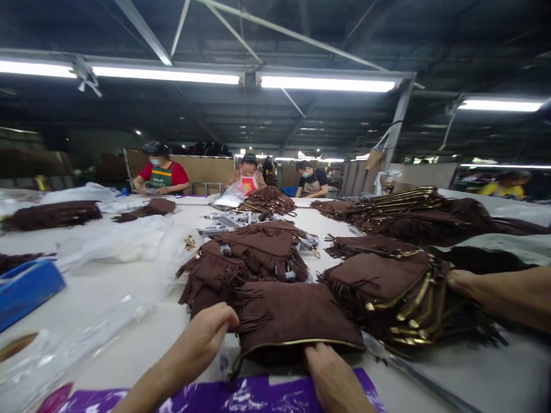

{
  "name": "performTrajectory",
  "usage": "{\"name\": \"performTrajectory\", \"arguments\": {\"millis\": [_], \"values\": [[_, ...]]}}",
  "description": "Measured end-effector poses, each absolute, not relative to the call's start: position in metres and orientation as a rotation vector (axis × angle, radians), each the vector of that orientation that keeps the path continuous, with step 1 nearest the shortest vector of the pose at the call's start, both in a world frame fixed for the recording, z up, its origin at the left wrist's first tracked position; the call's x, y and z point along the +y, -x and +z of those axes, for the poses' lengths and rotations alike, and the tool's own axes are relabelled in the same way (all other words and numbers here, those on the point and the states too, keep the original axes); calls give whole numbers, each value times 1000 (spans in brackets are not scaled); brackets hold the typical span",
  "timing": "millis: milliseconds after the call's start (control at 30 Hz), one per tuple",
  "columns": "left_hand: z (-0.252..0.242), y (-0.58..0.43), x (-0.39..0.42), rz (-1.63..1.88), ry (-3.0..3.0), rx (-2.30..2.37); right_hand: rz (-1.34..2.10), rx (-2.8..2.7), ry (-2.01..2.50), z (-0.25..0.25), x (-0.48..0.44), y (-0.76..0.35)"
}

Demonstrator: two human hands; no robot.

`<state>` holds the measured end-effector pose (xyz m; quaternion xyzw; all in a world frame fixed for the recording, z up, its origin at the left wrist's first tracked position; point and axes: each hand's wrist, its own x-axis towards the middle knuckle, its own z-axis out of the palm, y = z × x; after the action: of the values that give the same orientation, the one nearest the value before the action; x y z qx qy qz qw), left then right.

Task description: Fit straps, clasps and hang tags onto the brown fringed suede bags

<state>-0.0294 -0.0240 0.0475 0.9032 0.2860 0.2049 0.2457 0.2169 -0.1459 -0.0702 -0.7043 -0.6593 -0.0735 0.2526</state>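
Note:
A dark brown fringed bag (297,310) lies in front of me, its gold-zipped opening facing my body. My right hand (329,367) reaches into that opening, and its fingertips are hidden inside. At the bag's left edge, by the fringe, my left hand (215,324) is closed with its fingers curled together on the edge. Purple plastic sheeting (267,396) lies below the bag at the table's near side. Behind it sits a heap of similar brown bags (253,252), some with grey-wrapped parts.
A co-worker's hand (462,281) touches a stack of zipped brown bags (379,281) at right. A blue bin (30,289), clear plastic bags (120,241) and a tape roll (17,347) lie at left. Several people work across the white table (159,321).

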Motion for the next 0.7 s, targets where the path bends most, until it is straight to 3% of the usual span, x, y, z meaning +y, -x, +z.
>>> {"name": "performTrajectory", "arguments": {"millis": [167,367,567,700], "values": [[26,47,-36,268,-2466,941,-583,-2101,1612,-52,-165,-183],[25,42,-39,260,-2365,862,-656,-2156,1623,-44,-120,-116],[22,59,-47,47,-2671,1147,-328,-2170,1801,-28,-111,-105],[19,66,-57,243,-2801,1154,55,-2119,1695,-7,-122,-98]]}}
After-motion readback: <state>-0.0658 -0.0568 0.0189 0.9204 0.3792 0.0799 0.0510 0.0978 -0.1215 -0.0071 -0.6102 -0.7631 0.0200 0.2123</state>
